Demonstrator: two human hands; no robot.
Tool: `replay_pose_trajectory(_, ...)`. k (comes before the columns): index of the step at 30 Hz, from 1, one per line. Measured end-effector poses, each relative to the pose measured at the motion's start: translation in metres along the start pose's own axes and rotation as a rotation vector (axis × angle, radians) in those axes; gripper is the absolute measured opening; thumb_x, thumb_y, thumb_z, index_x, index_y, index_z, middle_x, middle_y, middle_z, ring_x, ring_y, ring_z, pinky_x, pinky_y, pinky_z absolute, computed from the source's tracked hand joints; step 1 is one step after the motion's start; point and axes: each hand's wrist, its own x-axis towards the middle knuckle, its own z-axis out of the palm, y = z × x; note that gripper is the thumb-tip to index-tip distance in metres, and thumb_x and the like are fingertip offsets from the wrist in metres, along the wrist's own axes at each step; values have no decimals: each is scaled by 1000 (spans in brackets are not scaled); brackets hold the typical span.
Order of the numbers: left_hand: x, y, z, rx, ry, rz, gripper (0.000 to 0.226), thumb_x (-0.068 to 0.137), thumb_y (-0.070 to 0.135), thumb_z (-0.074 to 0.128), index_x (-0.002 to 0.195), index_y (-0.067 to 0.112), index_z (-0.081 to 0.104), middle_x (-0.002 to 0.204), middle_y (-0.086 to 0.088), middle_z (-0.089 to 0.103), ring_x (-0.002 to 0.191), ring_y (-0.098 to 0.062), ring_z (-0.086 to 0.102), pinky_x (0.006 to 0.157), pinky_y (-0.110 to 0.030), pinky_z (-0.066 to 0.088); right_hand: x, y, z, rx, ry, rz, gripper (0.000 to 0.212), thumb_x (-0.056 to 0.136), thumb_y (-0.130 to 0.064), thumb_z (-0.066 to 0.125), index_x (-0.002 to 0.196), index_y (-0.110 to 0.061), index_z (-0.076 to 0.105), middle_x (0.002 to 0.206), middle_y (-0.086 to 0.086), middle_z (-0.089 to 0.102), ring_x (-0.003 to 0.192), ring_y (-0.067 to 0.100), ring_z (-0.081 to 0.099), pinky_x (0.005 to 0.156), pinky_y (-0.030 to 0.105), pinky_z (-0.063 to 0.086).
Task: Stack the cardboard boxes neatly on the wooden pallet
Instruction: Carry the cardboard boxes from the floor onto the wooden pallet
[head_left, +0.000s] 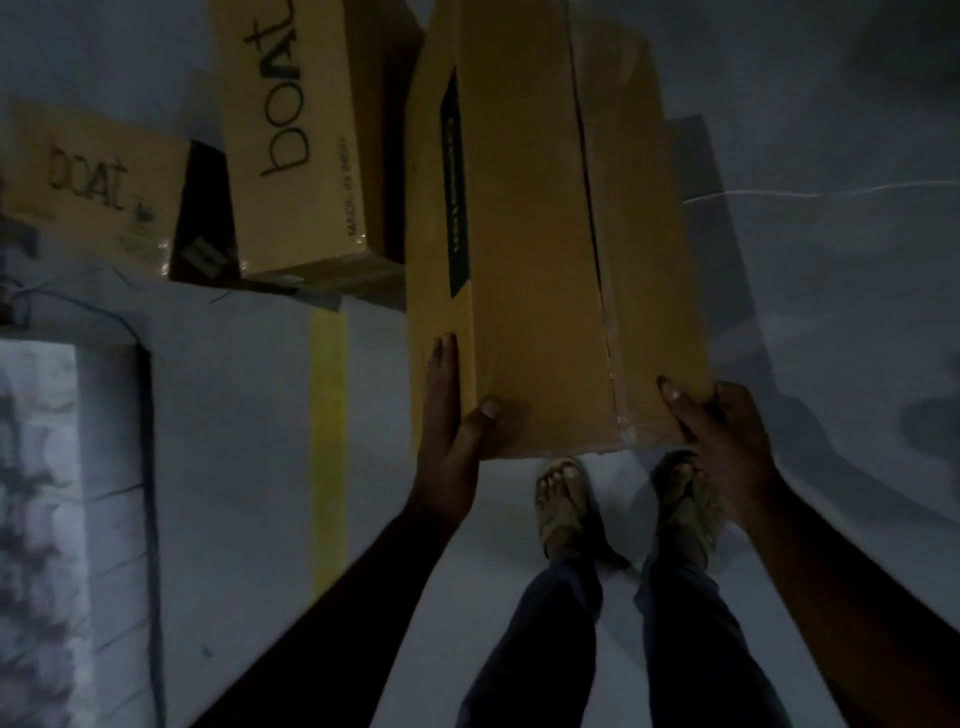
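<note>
The person's left hand (449, 410) and right hand (714, 431) clasp the near end of a long cardboard box (540, 234), carried above the floor; no pallet shows, so stacking seemingly remains. Far left, two more boxes (296, 135) (93, 182) read "boat"; one adds "MADE IN INDIA".

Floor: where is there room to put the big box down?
Bare floor lies right of the held box. More lies between the yellow line and the feet. Upper left is crowded with two boat boxes.
</note>
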Motion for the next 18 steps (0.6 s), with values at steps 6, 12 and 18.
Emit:
replay_pose_trajectory(6, -107, 111, -32, -186, -85, -96, 96, 74, 53, 60, 160, 42, 18, 155, 8, 44, 133, -18, 51, 98, -30, 49, -169, -139, -25, 62, 176, -68, 62, 74, -34, 87, 125, -6, 62, 113, 1, 76, 102, 12, 74, 83, 28, 55)
replay_pose_trajectory(12, -208, 197, -71, -211, -175, 3, 87, 81, 58, 70, 155, 27, 38, 144, -1, 59, 126, -18, 62, 95, -30, 53, -335, -229, -38, 180, 349, -120, 43, 83, -24, 86, 118, -20, 60, 123, 2, 71, 104, 11, 72, 89, 33, 59)
replay_pose_trajectory(18, -281, 245, -103, -176, -396, 139, 90, 66, 63, 66, 145, 21, 54, 127, 15, 64, 106, 12, 60, 74, -7, 46, -489, -220, -27, 234, 618, -173, 52, 85, -36, 84, 125, -20, 55, 122, 5, 68, 108, 24, 68, 87, 46, 61)
